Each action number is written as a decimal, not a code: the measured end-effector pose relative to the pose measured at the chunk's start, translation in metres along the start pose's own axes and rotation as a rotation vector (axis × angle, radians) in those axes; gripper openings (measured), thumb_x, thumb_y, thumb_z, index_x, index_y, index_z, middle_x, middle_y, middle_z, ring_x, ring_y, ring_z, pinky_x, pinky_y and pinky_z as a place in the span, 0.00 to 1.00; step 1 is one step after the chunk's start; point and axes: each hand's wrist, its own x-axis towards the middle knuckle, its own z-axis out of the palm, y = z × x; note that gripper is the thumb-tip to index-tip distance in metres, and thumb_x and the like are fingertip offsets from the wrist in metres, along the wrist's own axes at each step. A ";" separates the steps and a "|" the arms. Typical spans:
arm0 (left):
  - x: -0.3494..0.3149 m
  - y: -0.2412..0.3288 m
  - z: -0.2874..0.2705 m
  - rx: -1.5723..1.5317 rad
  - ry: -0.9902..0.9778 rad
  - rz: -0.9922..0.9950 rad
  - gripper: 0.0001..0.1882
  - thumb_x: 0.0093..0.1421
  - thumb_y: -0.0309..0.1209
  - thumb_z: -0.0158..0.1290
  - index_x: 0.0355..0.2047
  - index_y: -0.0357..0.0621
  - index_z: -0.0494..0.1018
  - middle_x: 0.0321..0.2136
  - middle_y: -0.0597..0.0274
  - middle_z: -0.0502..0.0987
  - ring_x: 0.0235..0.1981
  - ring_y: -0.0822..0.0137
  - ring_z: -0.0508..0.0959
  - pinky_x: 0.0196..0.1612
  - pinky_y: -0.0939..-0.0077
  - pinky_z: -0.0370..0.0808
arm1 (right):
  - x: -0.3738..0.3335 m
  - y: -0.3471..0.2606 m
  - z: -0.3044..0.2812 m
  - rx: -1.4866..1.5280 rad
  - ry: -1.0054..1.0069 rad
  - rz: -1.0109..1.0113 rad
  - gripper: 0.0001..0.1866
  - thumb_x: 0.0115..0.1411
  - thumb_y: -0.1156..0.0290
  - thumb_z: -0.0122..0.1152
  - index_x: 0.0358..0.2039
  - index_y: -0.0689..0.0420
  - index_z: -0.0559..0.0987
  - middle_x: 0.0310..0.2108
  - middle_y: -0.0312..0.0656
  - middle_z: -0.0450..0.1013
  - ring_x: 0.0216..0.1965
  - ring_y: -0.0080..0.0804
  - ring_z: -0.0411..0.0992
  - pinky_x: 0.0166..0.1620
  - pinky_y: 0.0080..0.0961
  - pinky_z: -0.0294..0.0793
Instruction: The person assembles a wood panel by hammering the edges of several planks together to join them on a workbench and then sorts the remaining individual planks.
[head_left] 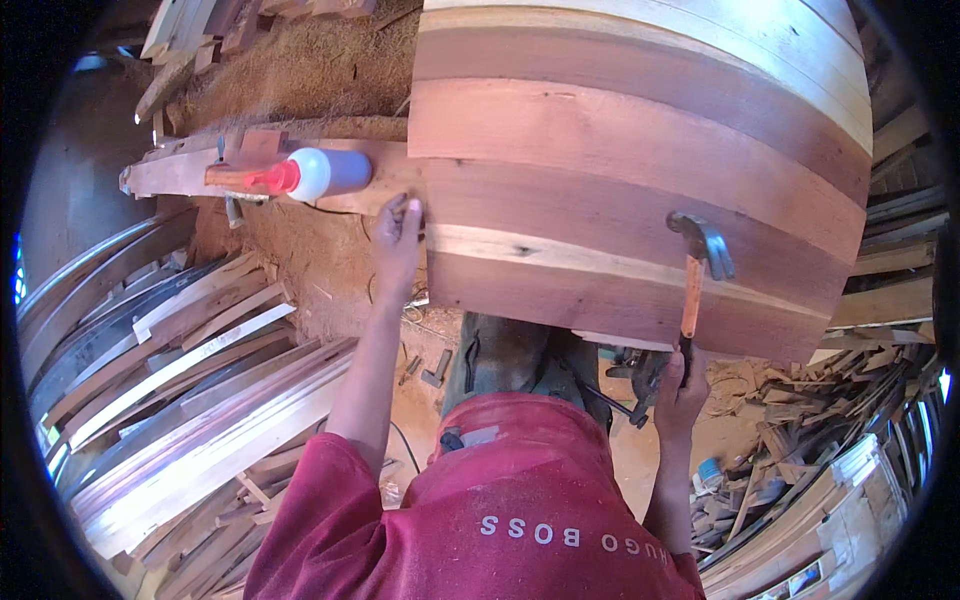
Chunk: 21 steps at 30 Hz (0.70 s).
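Note:
Across the bench in front of me lies a wide panel of planks (630,150), set side by side in reddish and pale wood. The handle of a claw hammer (692,290) is wrapped in my right hand (682,390) at the panel's near right. Its metal head is over the reddish planks. Beside the panel's left edge is my left hand (398,245), fingers curled and thumb against them; whether something small is in it I cannot make out. Just beyond that hand, a white bottle with a red cap (330,173) lies on its side on a board (390,165).
Long planks (220,400) are stacked at the left. Sawdust (300,75) is heaped beyond the bench. Wood offcuts (770,450) pile up at the right, and a small T-shaped tool (436,369) lies on the floor near my legs.

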 end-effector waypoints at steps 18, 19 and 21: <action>-0.008 0.006 -0.028 -0.120 -0.575 -0.246 0.22 0.60 0.40 0.61 0.51 0.44 0.73 0.38 0.66 0.77 0.35 0.72 0.76 0.38 0.72 0.76 | -0.096 -0.030 0.059 0.002 -0.168 -0.146 0.16 0.68 0.60 0.53 0.44 0.62 0.74 0.27 0.49 0.74 0.29 0.45 0.76 0.35 0.35 0.72; -0.009 0.008 -0.028 -0.117 -0.583 -0.246 0.22 0.60 0.40 0.61 0.51 0.44 0.73 0.38 0.66 0.77 0.35 0.72 0.76 0.38 0.72 0.76 | -0.100 -0.031 0.065 0.031 -0.199 -0.066 0.16 0.68 0.60 0.53 0.44 0.61 0.74 0.29 0.52 0.75 0.31 0.51 0.76 0.35 0.39 0.72; -0.010 0.014 -0.025 -0.139 -0.595 -0.303 0.21 0.59 0.39 0.62 0.50 0.44 0.73 0.37 0.66 0.77 0.35 0.73 0.76 0.38 0.71 0.76 | -0.104 -0.041 0.077 0.082 -0.230 0.026 0.15 0.68 0.60 0.52 0.43 0.60 0.73 0.30 0.57 0.75 0.33 0.57 0.76 0.34 0.44 0.72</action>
